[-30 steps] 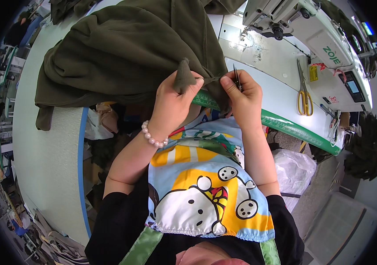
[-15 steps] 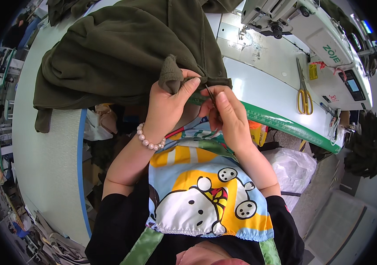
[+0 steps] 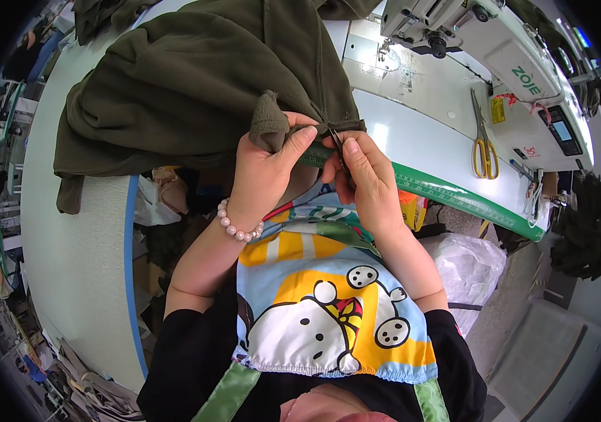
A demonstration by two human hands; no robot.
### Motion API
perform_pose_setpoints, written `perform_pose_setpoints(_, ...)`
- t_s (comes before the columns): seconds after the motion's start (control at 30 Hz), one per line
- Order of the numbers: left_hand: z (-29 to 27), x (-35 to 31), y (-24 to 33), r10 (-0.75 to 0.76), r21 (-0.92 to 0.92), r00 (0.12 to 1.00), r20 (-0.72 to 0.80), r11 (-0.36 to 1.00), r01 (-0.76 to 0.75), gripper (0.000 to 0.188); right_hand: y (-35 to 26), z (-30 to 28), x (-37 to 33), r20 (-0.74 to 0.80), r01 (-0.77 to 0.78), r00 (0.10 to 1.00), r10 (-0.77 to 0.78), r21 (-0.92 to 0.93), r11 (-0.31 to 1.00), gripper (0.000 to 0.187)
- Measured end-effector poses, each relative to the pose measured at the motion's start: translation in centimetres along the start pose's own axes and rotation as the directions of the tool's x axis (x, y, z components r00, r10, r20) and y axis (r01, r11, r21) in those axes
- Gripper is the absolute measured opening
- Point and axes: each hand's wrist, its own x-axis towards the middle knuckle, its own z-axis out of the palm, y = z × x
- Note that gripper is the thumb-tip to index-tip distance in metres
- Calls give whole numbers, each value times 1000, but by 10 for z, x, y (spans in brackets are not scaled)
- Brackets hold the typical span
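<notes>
A dark olive fleece garment [image 3: 188, 84] is heaped over the table, its near edge drawn toward me. My left hand [image 3: 269, 165] is closed on that edge, thumb and fingers pinching a seam; a curled flap of the fleece stands up beside the thumb. Close to its right, my right hand [image 3: 371, 176] is closed around a slim dark pointed tool [image 3: 337, 143] with thin blades, like small thread snips. The tool's tip meets the seam just right of my left thumb. My fingers hide most of its handle.
A white sewing machine [image 3: 525, 77] stands at the right rear. Yellow-handled scissors [image 3: 484, 151] lie on the table beside it. A green measuring strip [image 3: 455, 191] runs along the front edge. A white plastic bag [image 3: 465, 271] is below at the right, and a pale side table [image 3: 79, 281] is at the left.
The dark tool's tip has moved slightly up and in against the seam, and its thin blades show more clearly. My left hand keeps its pinch on the garment.
</notes>
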Motion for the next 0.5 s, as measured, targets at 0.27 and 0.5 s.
perform_pose_setpoints(0.27, 0, -3, -4, 17, 14, 1000, -11, 1000, -17, 11, 0, 2, 4, -4, 9, 1000, -9, 32, 999, 34)
perform_pose_setpoints(0.5, -1, -6, -4, 31, 71, 999, -14, 997, -30, 11, 1, 1, 13, 13, -31, 999, 30, 71, 997, 32)
